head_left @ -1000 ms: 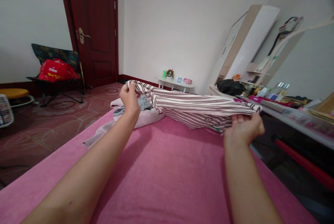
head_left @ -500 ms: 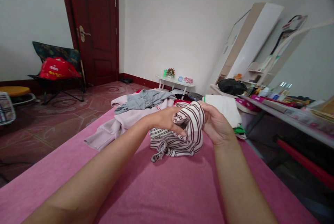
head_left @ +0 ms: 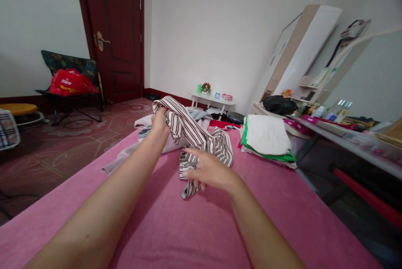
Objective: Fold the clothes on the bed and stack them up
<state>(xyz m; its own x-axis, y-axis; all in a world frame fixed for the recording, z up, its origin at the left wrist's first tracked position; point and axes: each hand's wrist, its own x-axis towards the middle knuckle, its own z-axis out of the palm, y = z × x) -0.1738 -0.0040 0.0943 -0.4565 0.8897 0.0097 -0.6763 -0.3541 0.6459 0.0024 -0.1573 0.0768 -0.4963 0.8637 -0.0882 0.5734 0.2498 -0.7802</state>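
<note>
A brown-and-white striped garment hangs bunched over the pink bed cover. My left hand is closed on its upper end and holds it up. My right hand is lower, fingers spread and pointing left, touching the garment's hanging lower part without gripping it. Behind the garment lies a heap of pale pink and grey clothes.
A folded stack of white and green clothes sits on the bed to the right. A cluttered desk stands at the right edge. On the floor are a small white table, a folding chair with a red bag, and a red door.
The garment was stretched wide between both hands, then bunched together. Now my left hand has lifted one end up and left, and my right hand has let go and dropped below it.
</note>
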